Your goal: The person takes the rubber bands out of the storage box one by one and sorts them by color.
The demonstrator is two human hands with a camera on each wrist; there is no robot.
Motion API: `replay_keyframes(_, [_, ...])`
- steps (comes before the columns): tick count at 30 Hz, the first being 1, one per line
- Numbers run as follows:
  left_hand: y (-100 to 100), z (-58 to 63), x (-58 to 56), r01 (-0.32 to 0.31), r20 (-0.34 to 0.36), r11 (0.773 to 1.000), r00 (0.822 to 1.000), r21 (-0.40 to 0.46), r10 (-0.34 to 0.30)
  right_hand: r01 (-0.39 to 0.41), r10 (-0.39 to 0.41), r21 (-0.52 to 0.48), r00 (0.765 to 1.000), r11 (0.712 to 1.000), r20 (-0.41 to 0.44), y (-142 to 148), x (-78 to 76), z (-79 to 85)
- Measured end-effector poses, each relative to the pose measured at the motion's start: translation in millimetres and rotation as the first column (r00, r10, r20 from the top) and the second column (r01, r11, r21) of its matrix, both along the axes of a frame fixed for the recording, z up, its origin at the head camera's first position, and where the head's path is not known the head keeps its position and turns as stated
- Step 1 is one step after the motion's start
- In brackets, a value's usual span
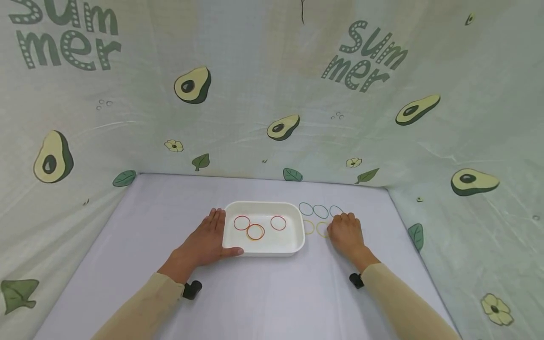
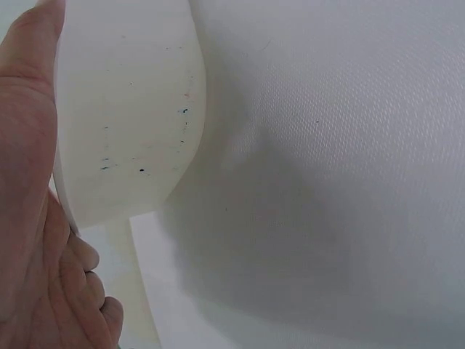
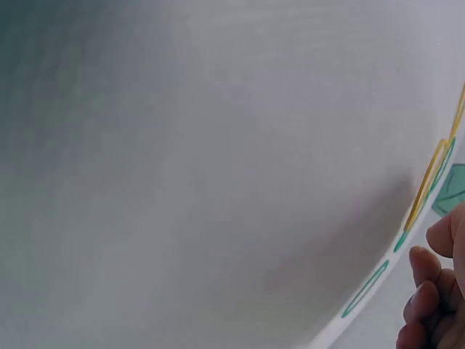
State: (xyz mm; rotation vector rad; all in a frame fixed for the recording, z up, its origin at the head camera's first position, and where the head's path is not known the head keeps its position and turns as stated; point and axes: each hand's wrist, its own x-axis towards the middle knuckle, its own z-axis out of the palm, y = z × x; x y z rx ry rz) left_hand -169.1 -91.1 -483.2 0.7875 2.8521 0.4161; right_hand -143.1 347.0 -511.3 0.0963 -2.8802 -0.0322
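A white tray [image 1: 267, 251] stands on the table. My left hand [image 1: 208, 241] rests along its left wall, fingers straight, with the thumb over the front edge. Inside the tray lie a red rubber band [image 1: 242, 230], an overlapping orange pair [image 1: 255, 239] and another red band [image 1: 278, 216]. My right hand [image 1: 347, 234] is just right of the tray, over the right side of a yellow rubber band [image 1: 317, 230]. In the right wrist view its fingers [image 3: 421, 302] are loosely bent, a gap showing between thumb and forefinger.
Green rubber bands [image 1: 305, 202] lie in a row behind the yellow ones, the rightmost close to my right hand. A second yellow band [image 1: 314, 227] lies beside the tray's right wall. Patterned cloth [image 1: 238, 94] hangs around the white table [image 1: 272, 297].
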Motion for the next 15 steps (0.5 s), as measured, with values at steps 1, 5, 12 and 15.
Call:
replay_keyframes(1, [0, 0.0, -0.2, -0.001, 0.005, 1.0, 1.0, -0.002, 0.001, 0.001, -0.001, 0.008, 1.0, 1.0, -0.006, 0, -1.1, 1.0])
replay_keyframes(5, [2, 1.1, -1.1, -0.003, 0.025, 1.0, 1.0, -0.004, 0.003, -0.014, 0.016, 0.034, 0.997, 0.999, -0.071, -6, -10.5, 14.6])
replay_keyframes(12, [2, -0.5, -0.5, -0.016, 0.034, 1.0, 0.999, 0.0, 0.016, -0.147, 0.154, 0.065, 0.979, 0.987, -0.133, -68, -33.5, 51.6])
replay_keyframes(15, [3, -1.8, -0.5, -0.016, 0.032, 1.0, 0.999, 0.001, 0.016, -0.264, 0.266, 0.034, 0.957, 0.964, -0.115, -104, -39.0, 55.8])
